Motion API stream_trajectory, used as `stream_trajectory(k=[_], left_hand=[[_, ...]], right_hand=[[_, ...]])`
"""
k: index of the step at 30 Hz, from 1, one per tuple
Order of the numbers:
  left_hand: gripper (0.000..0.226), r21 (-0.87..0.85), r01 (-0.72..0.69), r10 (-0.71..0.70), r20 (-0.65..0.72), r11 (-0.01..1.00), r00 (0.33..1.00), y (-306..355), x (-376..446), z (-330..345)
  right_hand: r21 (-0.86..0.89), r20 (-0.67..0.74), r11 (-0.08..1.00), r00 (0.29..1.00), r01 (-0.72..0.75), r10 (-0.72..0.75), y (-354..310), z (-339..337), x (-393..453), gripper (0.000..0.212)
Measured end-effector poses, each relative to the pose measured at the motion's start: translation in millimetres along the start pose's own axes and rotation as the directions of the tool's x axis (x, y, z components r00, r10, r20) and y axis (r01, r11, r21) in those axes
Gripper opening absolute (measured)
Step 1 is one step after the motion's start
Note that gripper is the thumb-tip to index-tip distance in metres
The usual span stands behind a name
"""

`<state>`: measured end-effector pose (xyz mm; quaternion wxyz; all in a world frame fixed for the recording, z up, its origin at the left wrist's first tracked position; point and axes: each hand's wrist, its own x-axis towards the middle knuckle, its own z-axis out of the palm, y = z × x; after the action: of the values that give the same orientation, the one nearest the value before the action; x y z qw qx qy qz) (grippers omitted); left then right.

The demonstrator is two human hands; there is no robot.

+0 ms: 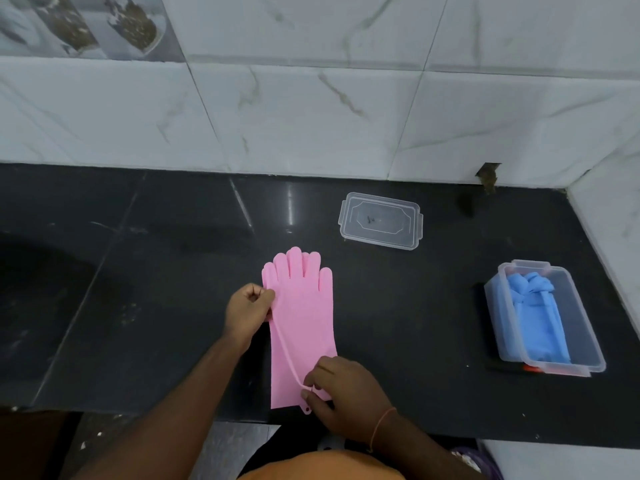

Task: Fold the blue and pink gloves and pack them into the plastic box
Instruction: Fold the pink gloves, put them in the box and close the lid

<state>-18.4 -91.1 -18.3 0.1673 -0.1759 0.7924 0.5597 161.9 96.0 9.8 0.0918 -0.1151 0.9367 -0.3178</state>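
Note:
Pink gloves [304, 317] lie flat on the black counter, fingers pointing toward the wall, cuff at the front edge. My left hand [247, 308] pinches the gloves' left edge near the thumb. My right hand [337, 386] pinches the same edge near the cuff, so a thin lifted rim runs between the two hands. To the right stands a clear plastic box [585, 348] with folded blue gloves [535, 317] lying inside it.
The box's clear lid [381, 221] lies on the counter behind the gloves, near the marble-tiled wall. A side wall closes the counter at the far right. The counter's front edge runs just below the cuff.

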Motion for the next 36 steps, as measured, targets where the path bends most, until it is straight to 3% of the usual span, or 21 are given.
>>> stream_trajectory(k=[20,23,25,28,31,33,36], left_hand=[[0.013,-0.044,0.055,-0.057,-0.039,0.998,0.998,-15,2,-7],[0.013,0.030,0.056,-0.054,-0.042,0.998,0.998,-15,1,-13],[0.015,0.103,0.032,-0.029,-0.030,0.994,0.999,-14,1,-17],[0.018,0.134,-0.012,0.016,-0.029,0.991,0.999,-15,-3,-24],[0.013,0.088,-0.037,0.038,-0.008,0.995,0.999,-22,-8,-26],[0.008,0.080,-0.042,0.042,-0.006,0.996,0.999,-26,-11,-26],[0.006,0.094,-0.033,0.035,-0.015,0.995,0.999,-27,-13,-25]], right_hand=[[-0.108,0.172,0.990,0.982,0.092,-0.073,-14,13,24,0.048],[-0.128,0.223,0.986,0.972,0.104,-0.073,-12,11,26,0.048],[-0.097,0.189,0.995,0.982,0.028,-0.010,-5,5,29,0.047],[0.003,-0.018,0.980,0.979,-0.201,0.201,12,-13,46,0.022],[0.149,-0.165,0.874,0.860,-0.462,0.483,36,-33,75,0.014],[0.223,-0.154,0.788,0.778,-0.573,0.609,48,-44,94,0.018],[0.211,-0.086,0.742,0.744,-0.636,0.663,53,-50,115,0.026]])
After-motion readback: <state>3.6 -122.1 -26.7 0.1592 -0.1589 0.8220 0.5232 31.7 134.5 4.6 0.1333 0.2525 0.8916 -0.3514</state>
